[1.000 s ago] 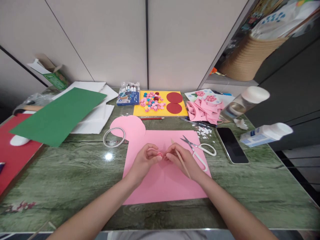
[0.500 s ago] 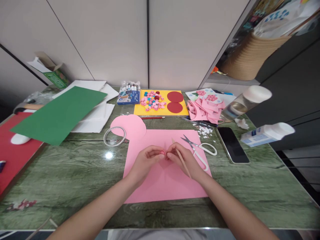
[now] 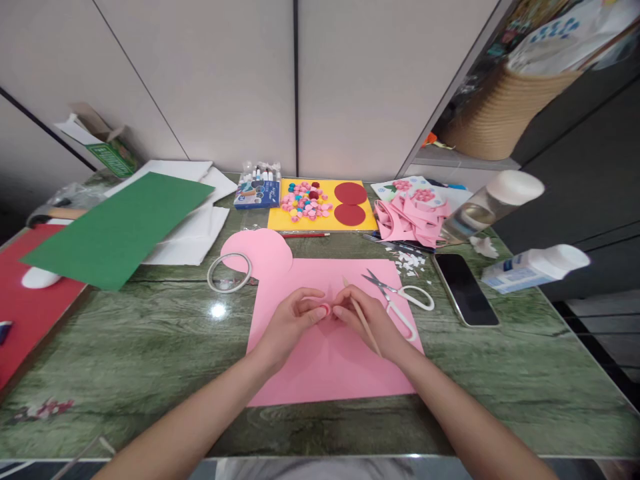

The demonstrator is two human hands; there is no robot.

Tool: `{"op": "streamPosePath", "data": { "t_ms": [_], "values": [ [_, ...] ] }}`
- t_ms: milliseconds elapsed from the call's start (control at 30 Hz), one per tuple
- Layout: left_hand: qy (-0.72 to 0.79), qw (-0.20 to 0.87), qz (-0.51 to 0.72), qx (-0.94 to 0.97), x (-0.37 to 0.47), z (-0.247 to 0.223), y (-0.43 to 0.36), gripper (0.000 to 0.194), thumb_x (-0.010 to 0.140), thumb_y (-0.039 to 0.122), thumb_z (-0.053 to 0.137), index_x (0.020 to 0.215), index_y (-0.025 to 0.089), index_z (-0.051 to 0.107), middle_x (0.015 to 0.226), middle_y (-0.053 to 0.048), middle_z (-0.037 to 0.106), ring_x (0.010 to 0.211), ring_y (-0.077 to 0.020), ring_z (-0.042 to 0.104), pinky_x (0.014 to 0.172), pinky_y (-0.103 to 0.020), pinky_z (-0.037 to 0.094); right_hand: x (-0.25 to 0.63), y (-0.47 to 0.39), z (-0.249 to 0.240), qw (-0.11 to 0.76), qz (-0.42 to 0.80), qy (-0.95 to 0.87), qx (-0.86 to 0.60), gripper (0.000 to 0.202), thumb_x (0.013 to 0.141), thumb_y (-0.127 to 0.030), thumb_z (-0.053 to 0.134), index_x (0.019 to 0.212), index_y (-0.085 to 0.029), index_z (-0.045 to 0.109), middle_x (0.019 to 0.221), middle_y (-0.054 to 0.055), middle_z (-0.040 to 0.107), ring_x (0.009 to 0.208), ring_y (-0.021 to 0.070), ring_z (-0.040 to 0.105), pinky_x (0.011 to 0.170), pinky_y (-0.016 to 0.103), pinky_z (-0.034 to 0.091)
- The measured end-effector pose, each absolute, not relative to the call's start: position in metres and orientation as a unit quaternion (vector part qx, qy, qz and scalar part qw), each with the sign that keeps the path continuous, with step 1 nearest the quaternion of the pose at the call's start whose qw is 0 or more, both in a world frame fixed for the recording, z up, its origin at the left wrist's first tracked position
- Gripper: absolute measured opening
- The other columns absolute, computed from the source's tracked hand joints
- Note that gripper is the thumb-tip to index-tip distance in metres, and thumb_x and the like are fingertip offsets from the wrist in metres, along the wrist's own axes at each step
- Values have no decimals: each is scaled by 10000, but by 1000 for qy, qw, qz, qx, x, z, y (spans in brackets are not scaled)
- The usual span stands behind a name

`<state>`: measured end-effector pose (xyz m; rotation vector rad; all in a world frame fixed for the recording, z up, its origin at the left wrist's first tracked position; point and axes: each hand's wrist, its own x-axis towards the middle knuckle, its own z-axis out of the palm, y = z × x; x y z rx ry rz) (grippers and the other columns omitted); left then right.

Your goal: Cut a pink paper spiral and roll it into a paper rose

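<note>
Over the pink paper sheet [image 3: 300, 383], my two hands meet at a small pink paper coil [image 3: 327, 309]. My left hand [image 3: 295, 325] pinches the coil between thumb and fingertips. In my right hand [image 3: 369, 317] a thin wooden stick [image 3: 364, 321] lies slanted between the fingers, while its thumb and index tips come close to the coil; whether they touch it I cannot tell. White-handled scissors [image 3: 399, 293] rest half open on the sheet, just right of my right hand. A pink rounded paper shape [image 3: 270, 250] and a tape roll [image 3: 209, 275] lie to the upper left.
Pompoms [image 3: 306, 202] and two dark red discs [image 3: 350, 215] sit on yellow paper [image 3: 277, 220] at the back. Pink paper scraps [image 3: 413, 220], a phone [image 3: 466, 290], a white bottle [image 3: 535, 268] and a clear bottle [image 3: 475, 210] stand right. Green paper [image 3: 125, 227] is left.
My left fingers have shifted slightly, the index lifting from the thumb, and more of the pink coil shows. My right hand and stick stay nearly in place.
</note>
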<state>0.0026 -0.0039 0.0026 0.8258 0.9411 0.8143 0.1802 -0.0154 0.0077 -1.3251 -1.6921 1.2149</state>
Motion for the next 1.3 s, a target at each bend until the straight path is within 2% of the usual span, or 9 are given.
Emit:
{"op": "streamPosePath", "data": {
  "t_ms": [200,333,500,667,933,1300],
  "values": [
    [415,745,361,377,0,3,-4,242,721,215,679,911,174,534,705,27,622,684,-75,560,657,-196,399,180,-16,5,331,466,-647,-505,28,846,-228,518,845,-201,517,731,-16,576,668,119,538,621,232,406],
    [408,746,384,361,1,3,-4,262,717,214,686,935,175,547,732,20,632,726,-86,590,706,-209,418,180,-16,4,329,468,-645,-506,33,848,-236,516,845,-203,514,736,-14,586,673,123,544,628,237,411],
    [418,735,402,351,3,1,-4,198,703,231,699,847,150,591,815,-12,642,778,-103,588,782,-253,439,179,-16,5,334,478,-641,-499,21,844,-221,515,852,-202,516,782,0,613,706,125,558,651,239,426],
    [427,705,415,385,4,-1,-3,172,705,246,694,844,162,637,895,-28,646,872,-125,573,829,-259,424,180,-16,4,335,474,-644,-498,14,844,-210,512,856,-206,519,757,-11,595,686,120,548,643,236,424],
    [468,687,405,381,1,1,-2,252,671,256,715,895,180,630,780,-4,649,758,-112,581,717,-230,428,180,-15,2,324,469,-647,-507,31,845,-236,522,843,-208,509,744,-13,594,678,123,551,641,244,423],
    [435,706,436,350,-1,4,-4,268,689,220,704,902,185,544,757,17,628,723,-87,585,732,-225,442,178,-16,-2,325,479,-643,-502,38,848,-244,511,836,-210,498,735,-16,585,672,122,548,639,241,424]
  ]
}}
